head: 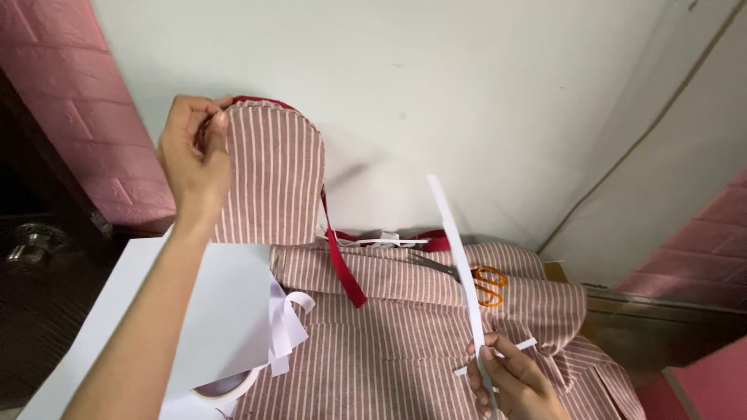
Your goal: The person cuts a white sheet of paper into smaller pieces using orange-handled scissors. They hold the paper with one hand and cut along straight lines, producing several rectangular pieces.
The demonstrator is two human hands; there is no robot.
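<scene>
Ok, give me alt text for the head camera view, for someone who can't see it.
A person's left hand lifts a rounded piece of red-and-white striped fabric edged with red trim, while the right hand holds a long white paper strip. Below lie more striped cloth, orange-handled scissors and white paper sheets.

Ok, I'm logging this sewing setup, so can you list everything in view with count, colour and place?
striped fabric piece: one, red and white, held up at upper left
red strap: one, hanging from that piece
striped cloth: one, red and white, spread across the table
scissors: one, orange handles, on the cloth at centre right
paper strip: one, white, standing up at centre right
paper sheets: several, white, lower left
tape roll: one, whitish, bottom left
left hand: pinching the fabric piece
right hand: holding the paper strip
</scene>
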